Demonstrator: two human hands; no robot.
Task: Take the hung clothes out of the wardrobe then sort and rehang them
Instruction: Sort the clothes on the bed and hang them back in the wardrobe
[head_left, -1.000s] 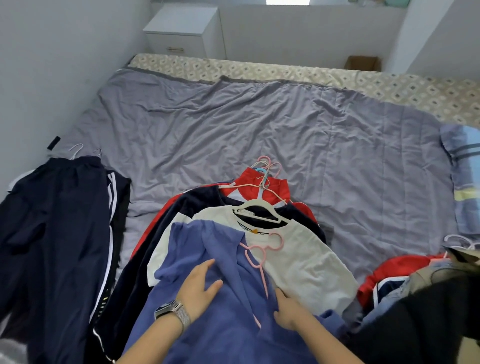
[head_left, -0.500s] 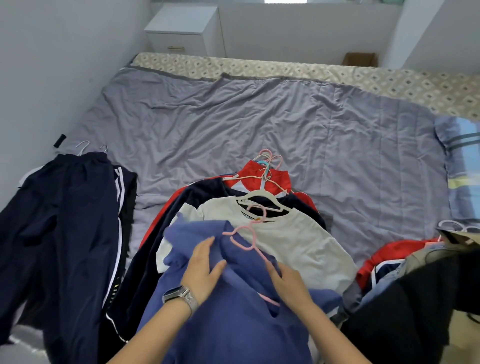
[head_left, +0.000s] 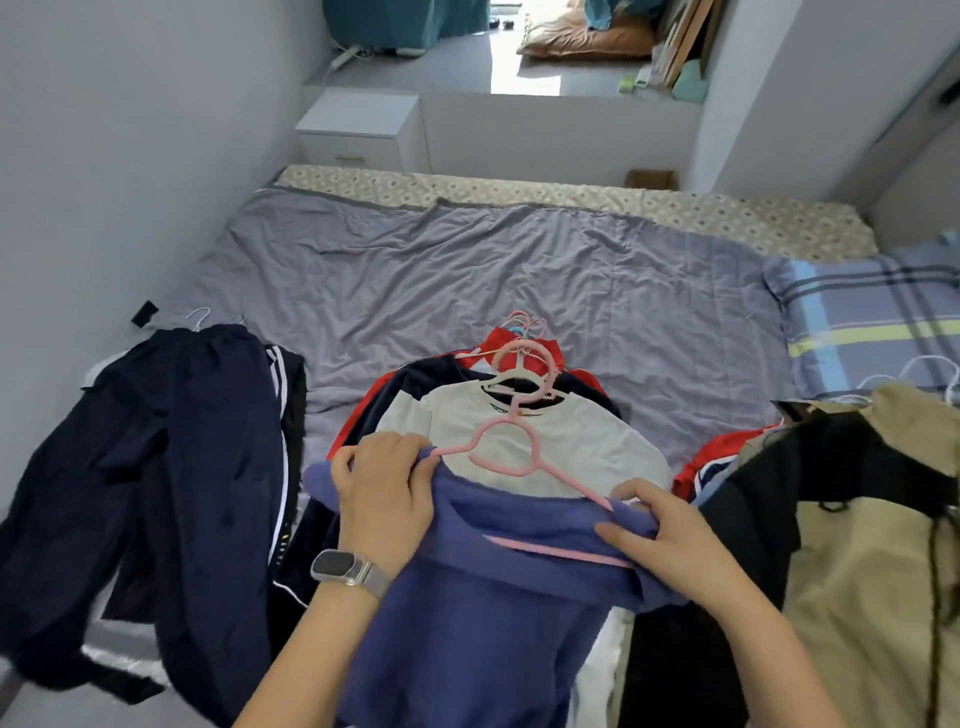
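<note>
A blue-purple top (head_left: 483, 592) hangs on a pink hanger (head_left: 511, 447) in front of me, above the bed. My left hand (head_left: 384, 493) grips the top's left shoulder over the hanger's end. My right hand (head_left: 660, 535) pinches the right shoulder against the hanger's other arm. Under it lies a stack of hung clothes: a white T-shirt (head_left: 566, 441), then navy and red garments (head_left: 415, 379) with several hanger hooks (head_left: 524, 327) at the top.
Dark navy track trousers (head_left: 171, 457) on hangers lie at the left of the grey bedspread (head_left: 467, 275). A heap with black, beige and red clothes (head_left: 841, 545) sits at the right. A plaid pillow (head_left: 862, 317) lies beyond it. A white nightstand (head_left: 363, 130) stands behind the bed.
Both hands moved outward to the top's shoulders and lifted it with the pink hanger. The hanger's hook now stands upright over the white T-shirt. My view tilted upward.
</note>
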